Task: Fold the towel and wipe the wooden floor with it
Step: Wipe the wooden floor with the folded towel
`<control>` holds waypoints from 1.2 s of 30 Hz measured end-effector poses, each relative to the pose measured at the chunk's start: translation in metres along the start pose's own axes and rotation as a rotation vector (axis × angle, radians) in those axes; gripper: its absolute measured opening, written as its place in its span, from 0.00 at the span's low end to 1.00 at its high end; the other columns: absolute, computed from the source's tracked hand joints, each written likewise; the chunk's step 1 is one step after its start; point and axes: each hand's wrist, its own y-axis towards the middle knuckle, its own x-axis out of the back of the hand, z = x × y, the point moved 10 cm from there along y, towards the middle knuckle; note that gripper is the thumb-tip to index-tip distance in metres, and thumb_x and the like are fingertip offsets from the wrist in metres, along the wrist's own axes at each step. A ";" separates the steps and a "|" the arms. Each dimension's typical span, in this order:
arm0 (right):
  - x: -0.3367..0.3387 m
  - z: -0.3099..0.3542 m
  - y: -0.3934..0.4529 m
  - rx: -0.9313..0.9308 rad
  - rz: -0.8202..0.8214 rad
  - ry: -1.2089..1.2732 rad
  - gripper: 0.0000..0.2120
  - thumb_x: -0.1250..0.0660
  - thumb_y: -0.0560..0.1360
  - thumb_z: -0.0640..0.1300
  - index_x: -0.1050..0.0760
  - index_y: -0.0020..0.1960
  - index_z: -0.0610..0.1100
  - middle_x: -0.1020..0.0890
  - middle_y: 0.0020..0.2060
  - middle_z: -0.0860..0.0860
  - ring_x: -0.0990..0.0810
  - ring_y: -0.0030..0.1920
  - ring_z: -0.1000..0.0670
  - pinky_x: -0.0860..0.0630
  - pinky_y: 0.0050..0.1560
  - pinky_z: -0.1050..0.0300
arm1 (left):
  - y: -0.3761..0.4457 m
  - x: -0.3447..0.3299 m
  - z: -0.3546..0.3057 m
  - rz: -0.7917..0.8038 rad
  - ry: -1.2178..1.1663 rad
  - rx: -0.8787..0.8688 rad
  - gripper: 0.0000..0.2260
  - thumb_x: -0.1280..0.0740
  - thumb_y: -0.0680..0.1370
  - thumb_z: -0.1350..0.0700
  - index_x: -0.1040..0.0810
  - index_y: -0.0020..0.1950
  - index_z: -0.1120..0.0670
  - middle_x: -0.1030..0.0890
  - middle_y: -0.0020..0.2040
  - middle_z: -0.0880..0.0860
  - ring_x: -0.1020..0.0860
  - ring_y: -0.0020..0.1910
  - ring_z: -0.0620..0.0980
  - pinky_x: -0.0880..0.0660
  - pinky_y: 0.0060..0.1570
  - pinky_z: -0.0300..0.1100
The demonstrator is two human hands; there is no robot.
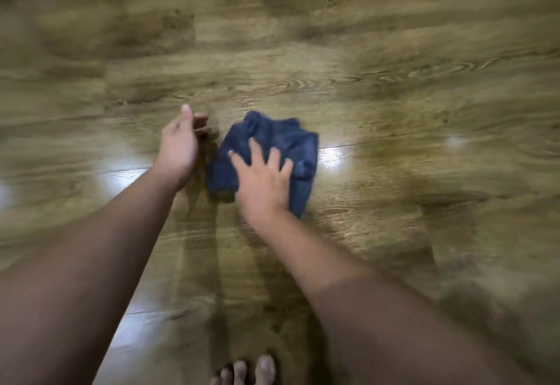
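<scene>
Mid-frame: my right hand (263,179) presses spread fingers flat on the towel (272,145); left hand (178,148), relaxed, holds nothing beside it on the floor (394,51).

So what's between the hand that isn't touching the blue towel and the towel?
Nothing but bare wooden floor, darkened by the hand's shadow. In the head view, the left hand is beside the towel, apart from it, while the right hand presses on it.

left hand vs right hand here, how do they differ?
The right hand lies palm down on the blue towel, fingers spread; the left hand is beside the towel, off it, turned on edge, holding nothing. The right looks brighter lit, the left darker. Both are bare, open, arms extended over the floor.
</scene>
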 end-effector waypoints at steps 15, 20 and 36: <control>-0.030 0.060 -0.110 -0.066 0.662 1.338 0.06 0.27 0.76 0.43 0.18 0.52 0.46 0.14 0.51 0.49 0.16 0.50 0.52 0.21 0.55 0.55 | -0.081 0.130 -0.040 0.014 0.076 -0.130 0.23 0.52 0.85 0.40 0.22 0.53 0.50 0.16 0.54 0.53 0.17 0.50 0.52 0.29 0.49 0.46; 0.044 -0.116 -0.046 -0.349 -0.036 0.511 0.18 0.35 0.79 0.49 0.30 0.67 0.45 0.24 0.64 0.41 0.28 0.66 0.36 0.32 0.67 0.44 | -0.083 0.135 0.001 0.030 0.211 -0.055 0.21 0.48 0.86 0.43 0.23 0.59 0.56 0.18 0.55 0.56 0.19 0.44 0.51 0.30 0.44 0.42; -0.049 0.070 -0.106 0.288 0.066 -0.170 0.54 0.43 0.63 0.82 0.51 0.80 0.56 0.43 0.80 0.46 0.45 0.75 0.30 0.55 0.67 0.24 | -0.231 0.060 0.226 0.109 0.546 0.253 0.14 0.40 0.70 0.49 0.24 0.53 0.46 0.17 0.42 0.53 0.17 0.36 0.56 0.22 0.34 0.49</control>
